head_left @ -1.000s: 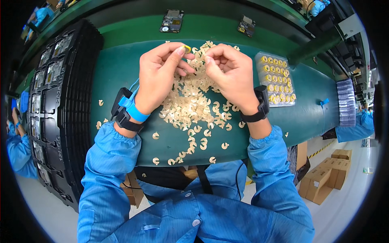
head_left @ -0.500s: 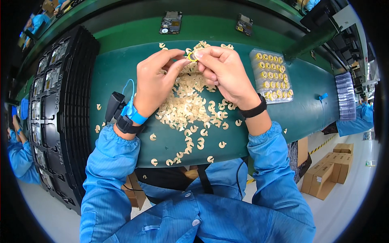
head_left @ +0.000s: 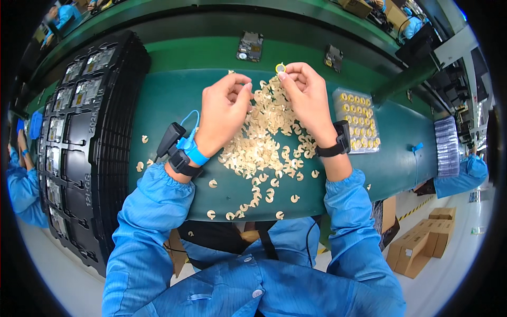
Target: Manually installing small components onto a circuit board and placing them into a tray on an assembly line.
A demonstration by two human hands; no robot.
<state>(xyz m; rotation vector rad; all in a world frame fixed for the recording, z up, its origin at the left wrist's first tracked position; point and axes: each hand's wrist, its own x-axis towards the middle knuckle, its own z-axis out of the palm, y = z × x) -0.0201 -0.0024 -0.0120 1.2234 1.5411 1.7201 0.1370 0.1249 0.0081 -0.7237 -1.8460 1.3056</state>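
Left hand (head_left: 224, 108): bare, fingers curled in, thumb & index tips close tog. by the heap's far L side; can't tell if anything small is pinched there. Apart from R hand.
Right hand (head_left: 309, 100): bare, thumb + index gripping one small yellow-rimmed round disc w/ greyish face (head_left: 280, 68).
Disc position: raised at R fingertips, nr heap's far end in this view, clear of L hand; face mostly exposed. Can't tell if a cream pc is on it.
Cream heap: loose pile of flat, cream-coloured, notched round pcs (head_left: 248, 153), betw. & below both hands; strays trail toward near edge of dark green work mat (head_left: 401, 137).
Clear tray: transparent plastic tray (head_left: 364, 150) R of R hand, rows of yellow-rimmed round pcs inside; neither hand touching it.
Boards: two small dark circuit boards w/ metallic parts (head_left: 250, 46) (head_left: 333, 58) on green ledge beyond mat.
Black stack: tall pile of black moulded plastic trays (head_left: 113, 132), far L.
Pinch step: prob. single-pc handling, one disc singled out in R fingers, L fingers at small-pc work (judged).
Next grip: any further move likely calls for light rim pinch, steady wrist, fingertips off disc's face.
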